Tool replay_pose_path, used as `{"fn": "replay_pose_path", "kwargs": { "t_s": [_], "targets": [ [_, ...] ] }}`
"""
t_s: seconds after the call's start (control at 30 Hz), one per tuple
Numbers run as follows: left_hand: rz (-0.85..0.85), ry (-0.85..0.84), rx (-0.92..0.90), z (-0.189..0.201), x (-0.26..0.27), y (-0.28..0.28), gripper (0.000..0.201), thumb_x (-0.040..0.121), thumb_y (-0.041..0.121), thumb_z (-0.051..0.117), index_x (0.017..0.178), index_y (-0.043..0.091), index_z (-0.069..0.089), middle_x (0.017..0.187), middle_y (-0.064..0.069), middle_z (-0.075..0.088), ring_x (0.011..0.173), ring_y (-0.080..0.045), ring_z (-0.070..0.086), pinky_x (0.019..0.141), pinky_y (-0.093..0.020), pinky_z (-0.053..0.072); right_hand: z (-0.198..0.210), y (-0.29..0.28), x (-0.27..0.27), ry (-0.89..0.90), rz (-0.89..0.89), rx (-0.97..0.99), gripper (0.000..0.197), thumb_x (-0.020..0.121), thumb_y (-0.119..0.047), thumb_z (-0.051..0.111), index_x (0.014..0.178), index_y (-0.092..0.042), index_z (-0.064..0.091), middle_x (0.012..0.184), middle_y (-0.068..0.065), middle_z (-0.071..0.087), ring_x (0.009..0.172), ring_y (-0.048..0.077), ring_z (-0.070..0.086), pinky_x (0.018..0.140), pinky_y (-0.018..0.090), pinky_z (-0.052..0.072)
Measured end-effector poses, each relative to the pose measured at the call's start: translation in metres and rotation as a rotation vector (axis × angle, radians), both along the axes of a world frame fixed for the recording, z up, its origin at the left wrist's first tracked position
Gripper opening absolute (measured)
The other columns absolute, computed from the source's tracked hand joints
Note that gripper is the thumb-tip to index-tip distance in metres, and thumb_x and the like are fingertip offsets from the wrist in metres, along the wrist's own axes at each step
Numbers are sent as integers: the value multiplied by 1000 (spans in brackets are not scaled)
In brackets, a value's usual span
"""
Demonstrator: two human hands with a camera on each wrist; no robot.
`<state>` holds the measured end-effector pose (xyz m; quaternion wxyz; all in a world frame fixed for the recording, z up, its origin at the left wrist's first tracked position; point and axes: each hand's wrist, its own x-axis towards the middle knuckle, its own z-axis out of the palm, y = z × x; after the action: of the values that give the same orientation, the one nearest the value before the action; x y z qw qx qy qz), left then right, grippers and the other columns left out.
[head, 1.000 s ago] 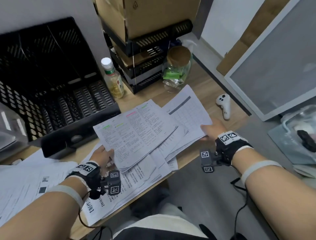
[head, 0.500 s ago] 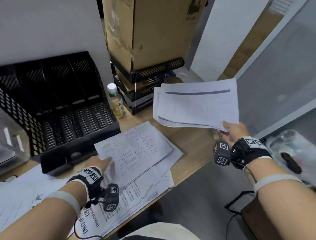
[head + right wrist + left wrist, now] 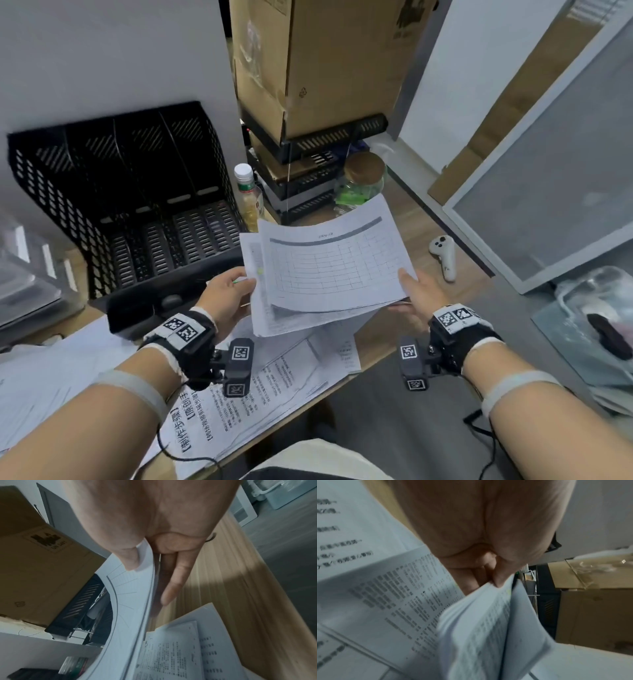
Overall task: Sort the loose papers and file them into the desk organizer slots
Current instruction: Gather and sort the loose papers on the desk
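- A black mesh desk organizer [image 3: 137,219] with upright slots stands at the desk's back left edge, against the wall.
- The left hand [image 3: 226,301] pinches the left edge of a printed paper stack [image 3: 274,315], thumb on top, fingers curled beneath.
- The right hand [image 3: 416,294] grasps a grid-table sheaf [image 3: 335,270] by its right edge, thumb above, fingers straight below; it overlaps the stack, both held above the desk [image 3: 404,219].
- Loose papers [image 3: 274,380] lie at the desk's front edge.
- A white controller [image 3: 445,257] rests near the right edge.
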<state>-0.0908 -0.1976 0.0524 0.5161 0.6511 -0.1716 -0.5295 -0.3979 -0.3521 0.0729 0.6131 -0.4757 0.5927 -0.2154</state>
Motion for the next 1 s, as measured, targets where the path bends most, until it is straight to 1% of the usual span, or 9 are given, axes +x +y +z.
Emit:
{"fn": "replay_pose_path", "kwargs": {
  "t_s": [0.17,0.33,0.43,0.57,0.67,0.73,0.8,0.9,1.0],
  "targets": [
    [149,-119,99,-15,9,16,20,101,0,46,103,6,65,95,-11,74,76,-22,70,65,-32,57,-7,-13,-12,20,-224,-19,40,103,-27,42,139,-11,45,127,12,57,109,38,61,62,40,63],
    [200,-167,333,-63,23,50,20,95,-7,46,97,-2,65,95,-24,72,79,-32,67,80,-53,60,-31,-14,-40,-85,-401,26,37,103,-16,42,140,-15,44,127,15,64,72,25,73,55,27,55],
    [238,-211,417,-82,26,65,17,90,-7,48,84,2,61,82,-26,68,66,-30,60,65,-40,54,-38,-8,-42,-87,-354,69,36,102,-17,46,138,-14,47,124,14,66,68,20,74,53,23,55],
    [239,-222,462,-110,27,73,20,79,5,54,65,18,47,74,-27,66,65,-38,65,63,-46,54,-40,1,-11,47,-112,96,23,101,-19,51,123,-14,55,102,3,70,64,16,70,49,21,54],
    [252,-122,427,-127,27,69,10,89,26,56,89,17,51,102,-32,69,85,-37,68,72,-47,54,-58,-2,20,213,211,111,31,97,-15,55,128,-11,58,109,13,70,70,21,68,47,23,53],
    [310,-14,398,-128,28,62,54,81,55,61,115,14,53,115,-23,69,95,-30,67,85,-43,51,-65,-3,39,303,306,80,27,94,-13,54,117,-10,65,94,12,73,66,24,68,53,28,56],
    [297,46,414,-116,24,57,82,70,68,66,131,15,53,130,-9,65,115,-34,63,102,-51,46,-69,-3,56,361,396,39,24,92,-19,55,109,-9,68,86,12,73,68,26,66,62,33,55],
    [202,-47,437,-84,10,46,71,83,51,73,139,13,51,134,-4,60,121,-32,55,102,-49,43,-75,-11,71,484,651,9,32,90,-26,56,121,-20,63,110,4,70,93,25,66,74,34,53],
    [133,-161,434,-78,2,39,37,92,32,70,125,18,61,126,-6,66,113,-30,61,103,-47,48,-87,-20,79,575,827,-36,45,92,-20,49,138,-21,50,136,5,59,116,26,58,85,30,47]
  ]
}}
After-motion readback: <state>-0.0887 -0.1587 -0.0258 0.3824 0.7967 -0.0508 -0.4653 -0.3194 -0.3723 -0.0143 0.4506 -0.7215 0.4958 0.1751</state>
